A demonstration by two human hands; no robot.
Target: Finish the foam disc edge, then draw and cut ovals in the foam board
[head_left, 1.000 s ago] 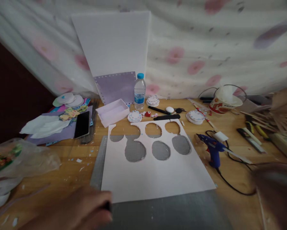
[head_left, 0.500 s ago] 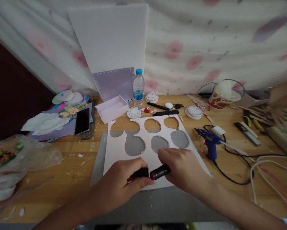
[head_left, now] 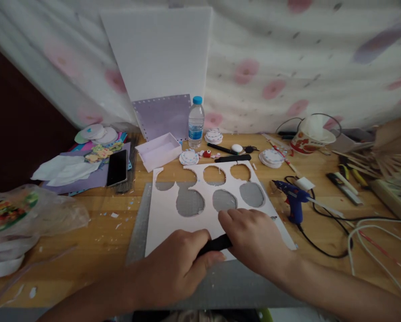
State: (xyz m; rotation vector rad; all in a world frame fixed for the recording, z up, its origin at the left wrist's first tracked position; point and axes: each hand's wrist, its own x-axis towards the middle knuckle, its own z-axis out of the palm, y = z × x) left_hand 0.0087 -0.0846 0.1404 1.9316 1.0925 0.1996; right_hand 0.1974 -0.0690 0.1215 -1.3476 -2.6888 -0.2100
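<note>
Both hands meet over the near edge of a white sheet (head_left: 173,221) with several round holes cut in it. My left hand (head_left: 178,264) and my right hand (head_left: 254,239) each grip one end of a short black marker-like tool (head_left: 215,243). The tool looks joined into one piece between them. The sheet lies on a grey cutting mat (head_left: 138,223) on the wooden table (head_left: 96,232).
A blue glue gun (head_left: 292,197) with its cable lies right of the sheet. Behind it are a water bottle (head_left: 196,123), a white box (head_left: 158,151), round cutouts, a phone (head_left: 117,167) and a paper bowl (head_left: 309,138). A plastic bag (head_left: 26,219) sits left; tools and cables right.
One second ago only blurred hands showed at the frame's bottom. They came together over the sheet; half a second ago the tool showed a gap with a dark red part, now closed.
</note>
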